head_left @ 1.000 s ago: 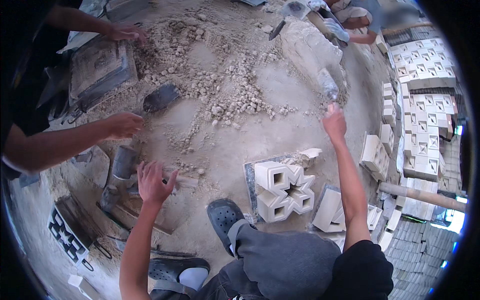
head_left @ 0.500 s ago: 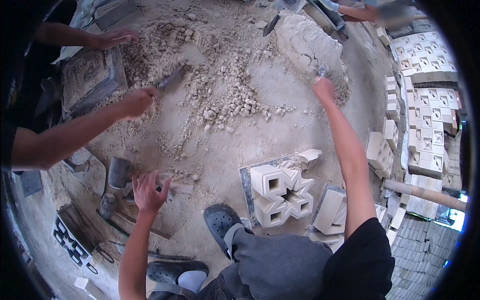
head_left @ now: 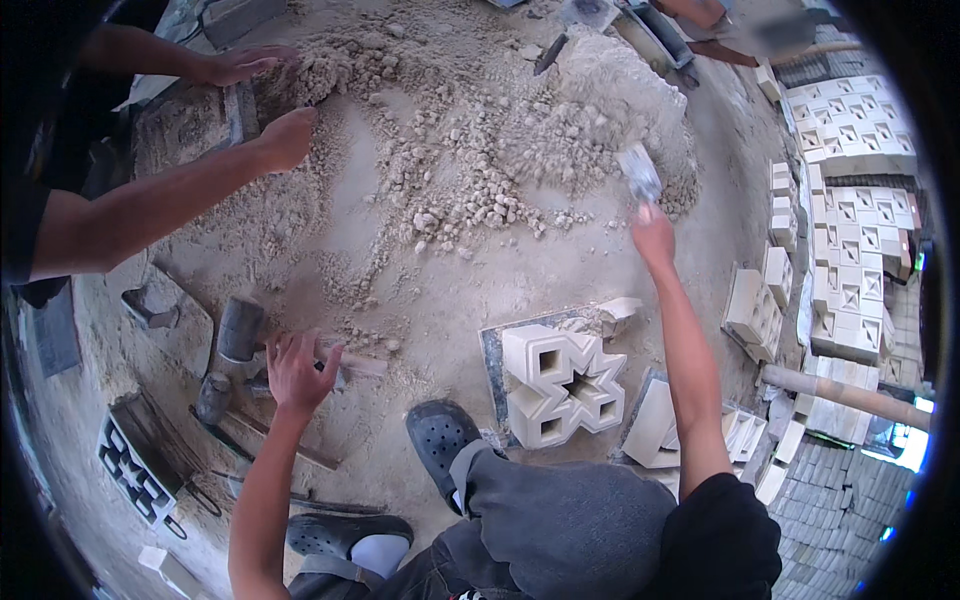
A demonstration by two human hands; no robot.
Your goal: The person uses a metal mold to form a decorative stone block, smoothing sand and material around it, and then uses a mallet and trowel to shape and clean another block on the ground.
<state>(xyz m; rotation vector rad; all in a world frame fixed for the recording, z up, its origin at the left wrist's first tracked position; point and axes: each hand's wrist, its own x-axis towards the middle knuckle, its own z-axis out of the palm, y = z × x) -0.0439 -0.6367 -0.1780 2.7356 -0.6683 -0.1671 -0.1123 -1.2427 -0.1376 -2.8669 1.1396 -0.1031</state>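
My right hand (head_left: 653, 238) grips a trowel (head_left: 640, 172), its pale metal blade at the near edge of a mound of damp sandy mix (head_left: 612, 75). Crumbled lumps (head_left: 490, 200) spread leftward from the mound. My left hand (head_left: 300, 375) hovers low with fingers spread, beside a dark-headed mallet (head_left: 240, 330), and holds nothing that I can see. Partly beneath it lies a wooden handle (head_left: 355, 366). Between my arms a cream star-patterned openwork block (head_left: 565, 385) stands on a dark plate (head_left: 492, 370).
At the left, a co-worker's hands (head_left: 290, 140) work at a sand-covered mould (head_left: 190, 125). A patterned metal mould (head_left: 135, 470) and a smaller mallet (head_left: 214, 397) lie lower left. Stacked pale blocks (head_left: 850, 230) and a wooden pole (head_left: 845, 395) line the right.
My right hand drew the trowel back toward me, and the cracked mound face crumbled into loose lumps. My left hand barely moved. The co-worker's tool hand moved up toward the mould.
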